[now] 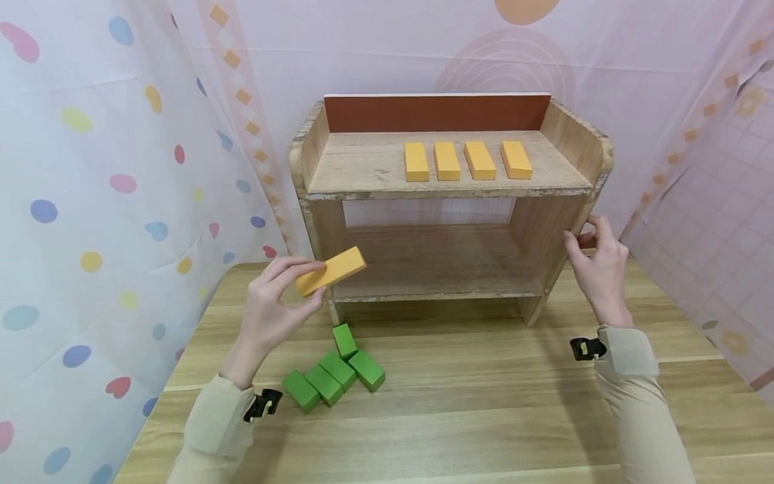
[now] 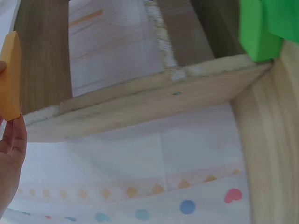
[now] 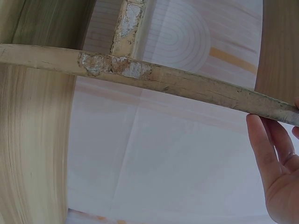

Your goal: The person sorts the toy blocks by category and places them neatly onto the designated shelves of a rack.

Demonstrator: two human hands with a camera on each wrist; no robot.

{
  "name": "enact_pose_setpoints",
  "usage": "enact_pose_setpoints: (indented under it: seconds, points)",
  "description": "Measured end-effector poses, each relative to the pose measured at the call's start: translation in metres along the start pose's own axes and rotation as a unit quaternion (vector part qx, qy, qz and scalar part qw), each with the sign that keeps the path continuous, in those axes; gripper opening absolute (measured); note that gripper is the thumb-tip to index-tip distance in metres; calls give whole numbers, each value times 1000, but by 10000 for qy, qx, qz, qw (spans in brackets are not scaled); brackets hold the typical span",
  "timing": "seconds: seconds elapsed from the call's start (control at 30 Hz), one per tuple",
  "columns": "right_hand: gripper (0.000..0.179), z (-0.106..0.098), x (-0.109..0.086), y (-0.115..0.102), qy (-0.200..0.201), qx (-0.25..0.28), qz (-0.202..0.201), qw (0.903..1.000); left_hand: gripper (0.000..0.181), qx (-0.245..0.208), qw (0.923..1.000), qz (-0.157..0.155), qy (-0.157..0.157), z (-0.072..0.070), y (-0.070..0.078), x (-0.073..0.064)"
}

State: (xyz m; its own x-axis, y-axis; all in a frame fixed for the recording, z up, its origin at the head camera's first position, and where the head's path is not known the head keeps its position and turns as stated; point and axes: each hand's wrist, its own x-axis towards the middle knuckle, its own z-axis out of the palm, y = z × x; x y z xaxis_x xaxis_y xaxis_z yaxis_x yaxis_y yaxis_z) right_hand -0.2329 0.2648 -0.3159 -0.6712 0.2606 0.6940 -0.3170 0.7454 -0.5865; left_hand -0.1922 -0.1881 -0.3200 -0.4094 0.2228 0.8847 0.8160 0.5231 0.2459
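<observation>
A yellow rectangular block (image 1: 340, 267) is pinched between the thumb and fingers of my left hand (image 1: 275, 302), raised in front of the shelf's left side. The left wrist view shows the same yellow block (image 2: 11, 79) at its left edge, with fingertips at its lower end. At the two-tier wooden shelf (image 1: 387, 195), my right hand (image 1: 601, 265) grips the right side panel (image 1: 547, 235), thumb at the front edge and fingers on the outer side. In the right wrist view the fingers (image 3: 261, 144) touch that panel from outside. Several yellow blocks (image 1: 447, 161) lie in a row on the top tier.
Several green blocks (image 1: 337, 370) lie grouped on the wood-grain table (image 1: 459, 403), near the shelf's front left foot. The shelf's brown back board (image 1: 435, 113) rises behind the top tier. Patterned cloth (image 1: 121, 168) hangs around the table.
</observation>
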Motion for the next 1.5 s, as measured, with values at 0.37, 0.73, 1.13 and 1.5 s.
enact_pose_setpoints:
  seconds: [0.37, 0.73, 1.13, 1.5]
  points:
    - [28, 1, 1, -1, 5, 1, 16, 10000, 27, -4, 9988, 5, 497, 11, 8, 33]
    - [28, 0, 0, -1, -23, -17, 30, 10000, 23, 91, 9958, 242, 879, 19, 15, 61]
    - [29, 0, 0, -2, -27, -4, 50, 10000, 17, 265, 9874, 186, 1549, 36, 18, 79]
    - [27, 0, -1, 0, 22, -23, 56, 10000, 17, 866, 9790, 48, 1844, 58, 20, 91]
